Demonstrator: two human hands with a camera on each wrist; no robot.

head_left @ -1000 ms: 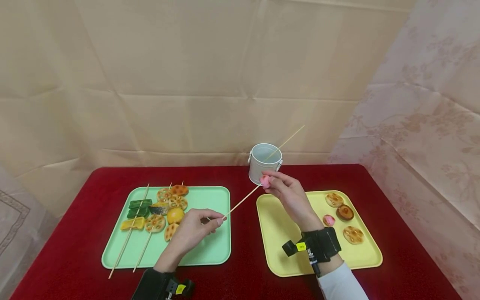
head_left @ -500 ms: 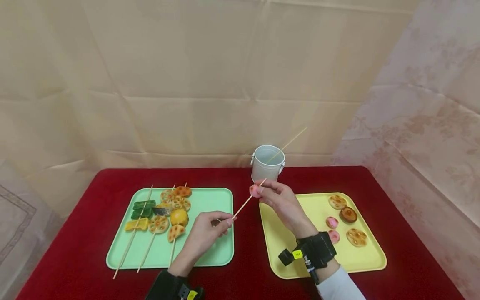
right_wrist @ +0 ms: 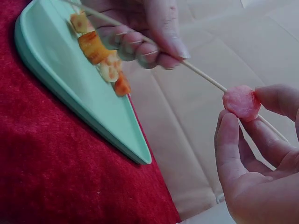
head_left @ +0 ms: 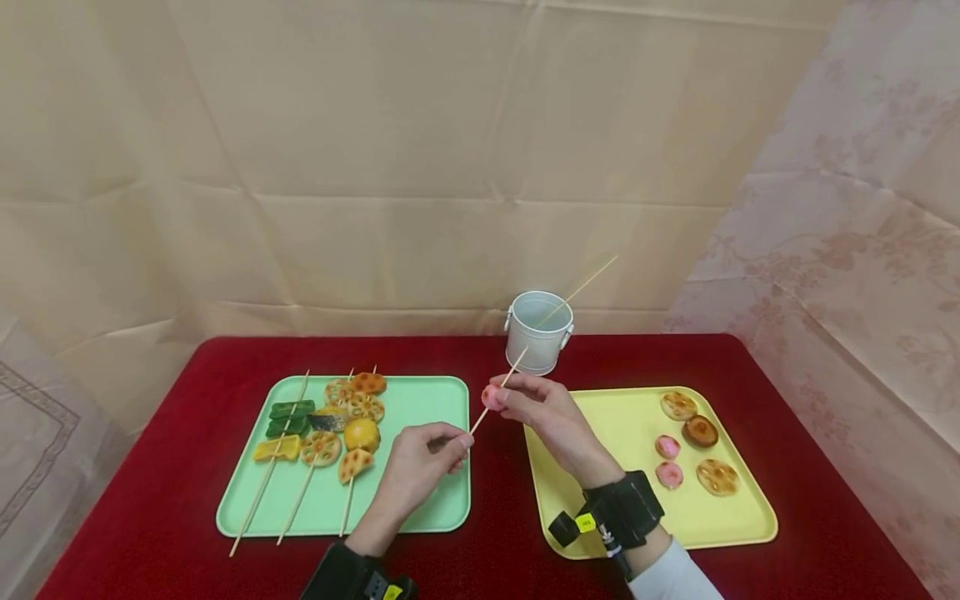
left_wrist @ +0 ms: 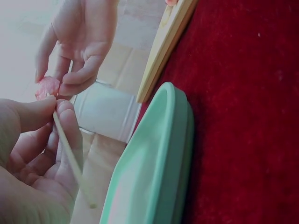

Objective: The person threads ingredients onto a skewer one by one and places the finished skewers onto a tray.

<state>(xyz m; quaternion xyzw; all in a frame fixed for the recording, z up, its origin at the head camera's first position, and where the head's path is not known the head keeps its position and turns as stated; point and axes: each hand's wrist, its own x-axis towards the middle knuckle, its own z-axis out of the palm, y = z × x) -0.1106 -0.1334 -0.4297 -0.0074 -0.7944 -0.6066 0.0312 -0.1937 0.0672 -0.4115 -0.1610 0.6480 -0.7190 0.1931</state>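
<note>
My left hand [head_left: 422, 462] pinches a thin wooden skewer [head_left: 513, 367] between thumb and fingers, over the right side of the green tray. A round pink piece of toy food [right_wrist: 241, 102] is threaded on the skewer, whose tip sticks out beyond it. Thumb and fingers of my right hand [head_left: 551, 417] grip this pink piece from the right, above the gap between the trays. In the left wrist view the skewer's rear end [left_wrist: 77, 175] slants down out of the left hand, and the pink piece shows just past its fingertips.
The green tray [head_left: 450, 500] bears several skewers threaded with food, including lotus root slices [head_left: 321, 448]. On the yellow tray [head_left: 555, 500] lie two pink pieces [head_left: 669, 475], two lotus slices and a brown mushroom cap [head_left: 701, 431]. Behind stands a white bucket [head_left: 536, 342] holding one skewer.
The pink piece, first at the skewer's tip, has slid down the shaft toward my left hand, so the tip now shows beyond it. My right hand has moved left and nearer with it.
</note>
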